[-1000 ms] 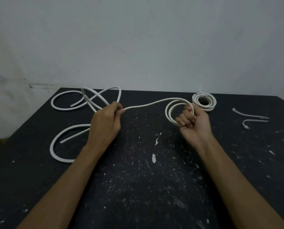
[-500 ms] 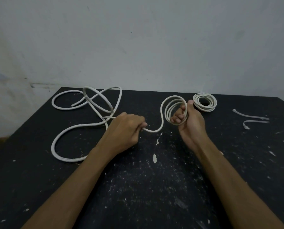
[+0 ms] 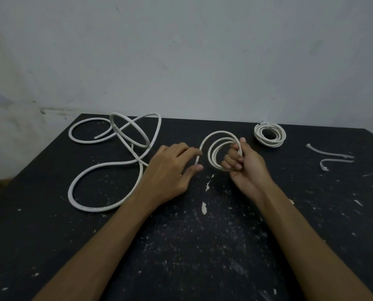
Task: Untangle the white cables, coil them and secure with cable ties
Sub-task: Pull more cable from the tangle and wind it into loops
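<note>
1. The right hand (image 3: 247,162) is raised just over the black, paint-flecked tabletop (image 3: 203,246), fingers curled tight round a small coil of white round cable (image 3: 219,152), thumb up along its right side; three or so loops stand on edge in that grip.
2. The left hand (image 3: 170,170) sits just left of the coil, knuckles up, fingers loosely bent, forefinger and thumb reaching toward the outermost loop. The forefinger tip looks to touch the cable where it curves down; whether the thumb pinches it, I cannot tell from here.
3. The loose rest of the white cable (image 3: 107,166) passes under the left hand and sprawls across the left of the table: one big loop near the left forearm, then a crossing, then more loops tangled at the far left corner, one of them standing up off the surface.
4. A cut end of the cable (image 3: 96,137) lies inside the far-left loop.
5. At the far edge, right of the held coil and apart from it, a finished coil of white cable (image 3: 269,135) lies flat, with a white tie (image 3: 266,123) sticking up at its far side.
6. Further right, well apart from the hands, two loose white cable ties (image 3: 331,158) lie side by side on the tabletop, both bent.
7. Behind the table stands a pale scuffed wall (image 3: 181,61).
</note>
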